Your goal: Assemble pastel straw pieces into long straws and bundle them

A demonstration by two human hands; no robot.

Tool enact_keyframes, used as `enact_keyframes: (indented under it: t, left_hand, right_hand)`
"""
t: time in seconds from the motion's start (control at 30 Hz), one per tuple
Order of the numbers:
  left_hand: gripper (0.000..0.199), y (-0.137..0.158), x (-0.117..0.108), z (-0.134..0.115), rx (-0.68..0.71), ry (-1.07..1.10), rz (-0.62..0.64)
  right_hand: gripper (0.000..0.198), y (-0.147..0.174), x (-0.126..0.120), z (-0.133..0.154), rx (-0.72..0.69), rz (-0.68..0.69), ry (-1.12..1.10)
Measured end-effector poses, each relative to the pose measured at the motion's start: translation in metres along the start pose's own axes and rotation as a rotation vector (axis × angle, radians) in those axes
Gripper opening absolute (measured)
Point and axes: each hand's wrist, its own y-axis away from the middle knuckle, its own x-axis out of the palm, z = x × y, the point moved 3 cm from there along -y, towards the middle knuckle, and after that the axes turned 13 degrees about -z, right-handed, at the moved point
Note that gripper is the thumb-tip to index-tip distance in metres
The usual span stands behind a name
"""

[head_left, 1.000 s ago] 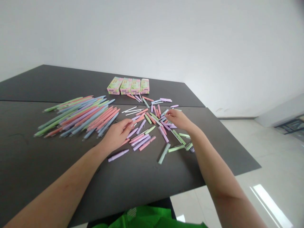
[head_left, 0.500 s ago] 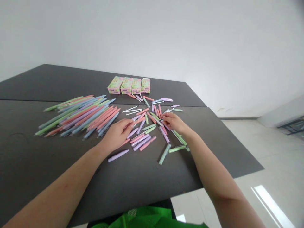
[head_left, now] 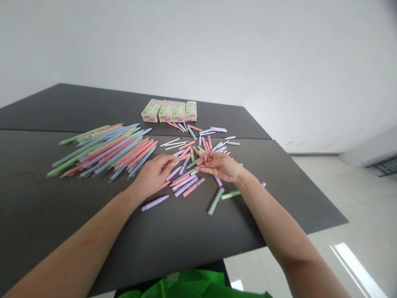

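Observation:
My left hand is closed, its thumb and fingers pinching a coral pen barrel that points to the right. Over the loose pen parts, my right hand has its thumb and fingertips around a small pink pen part, which the fingers partly hide. Below the hands lie purple pen barrels, a pink pen part and a grey-green pen part. Nearer me rests a lone purple pen barrel. Thin white refills lie just beyond my left hand.
A large pile of pastel pens covers the table's left side. Several green-and-pink boxes stand in a row at the back. The dark table has a seam across it, and its right edge drops to a tiled floor.
My right hand has moved slightly left and toward me, turning its fingers toward the left hand, with a pink pen part now showing in them. My left hand keeps its hold.

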Motion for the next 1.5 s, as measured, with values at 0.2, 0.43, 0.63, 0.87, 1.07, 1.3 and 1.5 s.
enact_keyframes:
  t: [0.2, 0.43, 0.63, 0.87, 1.07, 1.3, 1.5]
  left_hand:
    - [0.035, 0.001, 0.001, 0.001, -0.030, -0.022, -0.001]
    - [0.036, 0.001, 0.001, -0.001, -0.056, -0.050, 0.011]
    - [0.033, 0.002, 0.000, 0.000, -0.033, -0.095, 0.032]
    - [0.034, 0.004, 0.002, 0.001, -0.040, -0.048, 0.035]
    - [0.032, 0.004, 0.002, -0.003, -0.057, -0.011, 0.070]
    - [0.031, 0.003, 0.000, -0.006, -0.070, -0.027, 0.097]
    - [0.031, 0.005, 0.002, -0.005, -0.092, 0.001, 0.111]
  right_hand:
    - [0.027, 0.001, 0.002, -0.004, -0.013, 0.044, 0.025]
    - [0.023, 0.001, 0.007, -0.004, -0.036, 0.032, 0.016]
    - [0.011, -0.003, 0.004, -0.006, -0.056, -0.079, 0.203]
    - [0.017, 0.012, 0.015, 0.000, -0.165, 0.101, 0.923]
    - [0.031, 0.012, 0.027, -0.003, -0.345, 0.048, 1.150]
    - [0.037, 0.004, 0.012, 0.002, -0.377, -0.163, 1.219]
    - [0.035, 0.008, 0.023, -0.003, -0.576, 0.017, 1.189]
